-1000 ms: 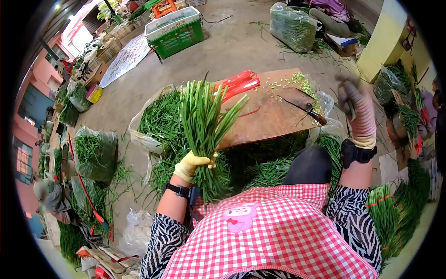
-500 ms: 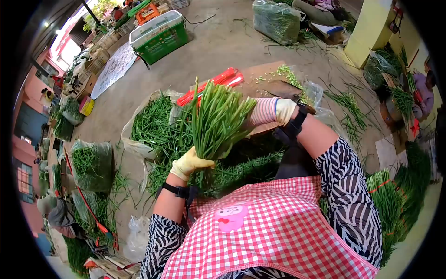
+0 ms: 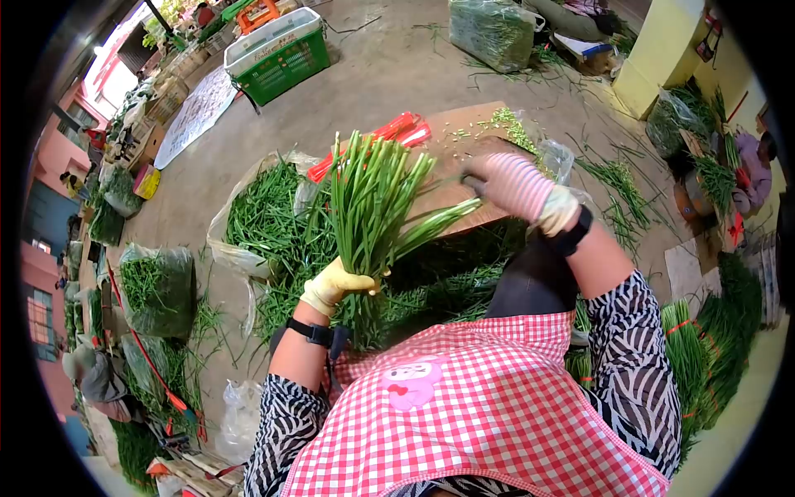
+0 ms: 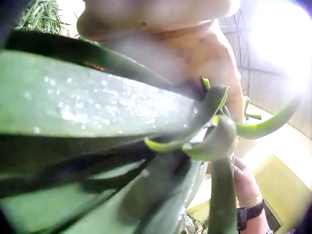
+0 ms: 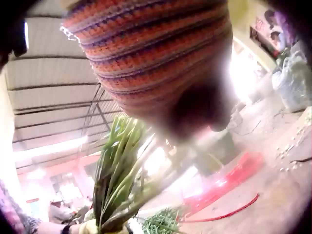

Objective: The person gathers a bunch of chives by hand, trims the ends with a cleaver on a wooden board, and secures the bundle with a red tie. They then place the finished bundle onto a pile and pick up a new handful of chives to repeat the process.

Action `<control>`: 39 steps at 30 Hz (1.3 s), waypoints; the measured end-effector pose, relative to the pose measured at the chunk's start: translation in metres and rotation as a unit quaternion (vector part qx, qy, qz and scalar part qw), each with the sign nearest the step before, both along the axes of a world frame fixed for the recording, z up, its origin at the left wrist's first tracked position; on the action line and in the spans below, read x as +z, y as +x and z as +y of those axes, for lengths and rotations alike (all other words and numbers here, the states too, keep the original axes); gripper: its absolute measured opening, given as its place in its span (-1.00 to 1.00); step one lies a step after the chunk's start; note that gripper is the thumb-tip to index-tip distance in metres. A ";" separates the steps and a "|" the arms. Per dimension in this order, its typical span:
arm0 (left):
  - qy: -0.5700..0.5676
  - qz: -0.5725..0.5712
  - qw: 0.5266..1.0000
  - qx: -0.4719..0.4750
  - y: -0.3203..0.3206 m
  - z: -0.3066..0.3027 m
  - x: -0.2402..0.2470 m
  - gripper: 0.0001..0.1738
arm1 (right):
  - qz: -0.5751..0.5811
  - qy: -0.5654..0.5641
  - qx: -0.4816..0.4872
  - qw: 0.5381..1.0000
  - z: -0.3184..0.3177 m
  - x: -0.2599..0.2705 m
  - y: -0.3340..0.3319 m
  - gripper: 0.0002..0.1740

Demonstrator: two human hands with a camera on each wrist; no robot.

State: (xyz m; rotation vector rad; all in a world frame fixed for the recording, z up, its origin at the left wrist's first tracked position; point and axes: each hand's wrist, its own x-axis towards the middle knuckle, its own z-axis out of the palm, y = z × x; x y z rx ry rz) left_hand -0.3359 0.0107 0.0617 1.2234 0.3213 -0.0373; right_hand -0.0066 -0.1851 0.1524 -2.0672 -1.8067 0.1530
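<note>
A thick upright bundle of long green stalks [image 3: 368,207] stands in the person's left hand [image 3: 338,286], in a pale yellow glove, above the lap and just beside a flat brown board [image 3: 443,166]. The thumb and fingers curl round it low down, presumably so that one grip binds the stalks while their paler ends fan free at the top. A few splayed stalks [image 3: 443,224] lean out to the right, towards the right hand [image 3: 520,186], in a striped knit glove; blur and dark fingertips hide whether it pinches any, so I cannot tell.

The shiny red plastic strips [image 3: 406,130] lie at the board's far edge, probably for easy reach. Small pale green pieces [image 3: 515,128] scatter beyond the right hand, perhaps trimmings kept off to one side. The clear plastic bag [image 3: 217,240] spreads wide round loose greens [image 3: 269,219], apparently so that stalks can be lifted out freely.
</note>
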 end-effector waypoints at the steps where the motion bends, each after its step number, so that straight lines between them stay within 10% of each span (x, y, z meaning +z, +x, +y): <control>1: 0.007 0.011 1.000 0.009 -0.003 0.001 -0.002 -0.44 | -0.022 0.022 -0.018 0.999 -0.006 0.008 0.007 -0.71; 7: 0.064 0.066 0.994 0.066 -0.020 0.017 -0.013 -0.47 | 0.202 -0.312 -0.063 0.926 -0.058 0.017 0.030 -0.60; 15: 0.108 0.008 0.990 0.089 -0.005 0.004 -0.006 -0.46 | 0.033 0.065 -0.021 0.997 0.016 -0.003 -0.010 -0.53; 21: 0.074 0.034 0.996 0.041 -0.004 0.001 -0.007 -0.32 | 0.099 -0.239 0.028 0.966 0.061 -0.007 -0.044 -0.49; 29: 0.037 0.030 0.997 0.058 -0.014 0.000 -0.011 -0.35 | -0.055 -0.029 -0.036 0.997 0.033 -0.022 -0.017 -0.75; 34: 0.041 0.020 0.994 0.096 -0.017 0.007 -0.015 -0.47 | -0.105 -0.152 -0.025 0.982 -0.013 -0.036 0.037 -0.73; 39: 0.031 0.001 0.992 0.125 -0.013 0.005 -0.017 -0.48 | 0.080 -0.141 0.032 0.986 -0.014 -0.020 0.003 -0.49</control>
